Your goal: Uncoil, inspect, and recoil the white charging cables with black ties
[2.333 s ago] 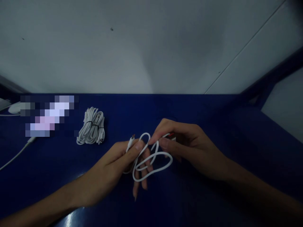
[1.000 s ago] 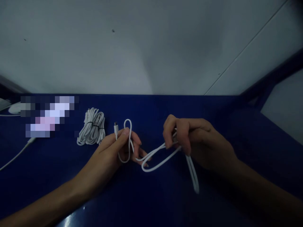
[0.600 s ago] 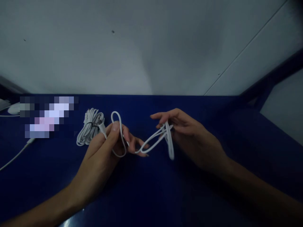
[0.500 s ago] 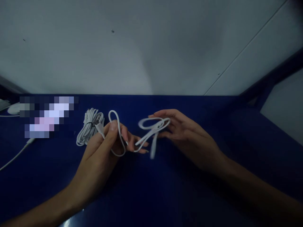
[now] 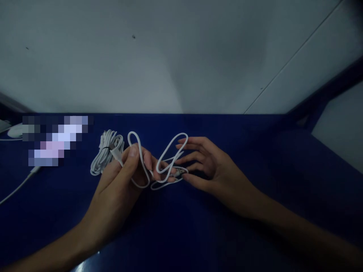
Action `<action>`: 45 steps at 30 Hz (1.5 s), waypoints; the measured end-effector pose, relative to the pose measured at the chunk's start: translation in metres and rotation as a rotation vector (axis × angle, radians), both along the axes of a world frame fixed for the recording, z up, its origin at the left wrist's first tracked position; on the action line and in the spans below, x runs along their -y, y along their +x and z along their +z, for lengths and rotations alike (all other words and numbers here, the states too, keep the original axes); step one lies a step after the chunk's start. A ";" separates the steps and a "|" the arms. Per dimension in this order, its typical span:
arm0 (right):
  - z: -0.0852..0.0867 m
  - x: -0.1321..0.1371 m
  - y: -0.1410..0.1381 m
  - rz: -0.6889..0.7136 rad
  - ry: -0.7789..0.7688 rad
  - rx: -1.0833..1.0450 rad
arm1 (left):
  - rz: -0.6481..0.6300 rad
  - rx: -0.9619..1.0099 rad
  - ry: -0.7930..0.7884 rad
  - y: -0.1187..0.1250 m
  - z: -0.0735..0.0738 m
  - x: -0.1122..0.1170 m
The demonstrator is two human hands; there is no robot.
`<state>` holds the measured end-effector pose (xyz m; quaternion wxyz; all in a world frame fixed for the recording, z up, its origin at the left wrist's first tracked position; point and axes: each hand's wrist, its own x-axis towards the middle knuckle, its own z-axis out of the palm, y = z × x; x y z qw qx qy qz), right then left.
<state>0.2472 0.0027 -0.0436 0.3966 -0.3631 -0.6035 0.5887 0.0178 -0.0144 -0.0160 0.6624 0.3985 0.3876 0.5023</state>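
Note:
My left hand is closed, its thumb pressing a white USB cable against the fingers. One white connector of this cable sticks out to the left behind the thumb. Loops of the cable hang past my left fingertips toward the right. My right hand has its fingers spread beside those loops, the fingertips at or very near the cable; whether they touch it I cannot tell. A metal plug end shows low among the loops, close to the right thumb.
Behind my left hand lies a tied bundle of white cable on the blue table. Farther left is a blurred-out bright object with a white cord. A pale wall rises at the table's back edge.
My right hand has let its fingers spread and come slightly lower. The right-hand cable loops have dropped toward my left fingers and opened out. My left hand keeps its grip.

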 end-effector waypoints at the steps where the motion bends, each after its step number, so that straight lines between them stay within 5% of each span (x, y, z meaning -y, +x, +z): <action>1: -0.001 0.000 0.000 -0.010 0.017 0.014 | 0.001 -0.008 -0.006 0.000 0.000 0.000; 12: 0.003 -0.005 0.008 -0.285 0.196 0.227 | 0.130 -0.140 -0.088 -0.005 0.000 -0.003; 16: 0.006 -0.005 0.008 -0.360 0.259 0.370 | 0.171 -0.332 -0.115 -0.007 -0.004 -0.007; 25: 0.009 -0.001 0.006 -0.288 0.440 0.532 | 0.264 -0.824 0.184 -0.004 0.004 0.000; 29: 0.009 0.003 0.002 -0.185 0.572 0.601 | 0.178 -0.657 0.164 0.001 0.006 0.002; 37: 0.001 0.004 0.004 -0.194 0.717 0.710 | -0.014 -0.131 -0.230 0.003 -0.006 -0.006; 45: 0.001 0.005 0.003 -0.165 0.684 0.748 | -0.117 0.026 -0.225 0.003 -0.003 -0.006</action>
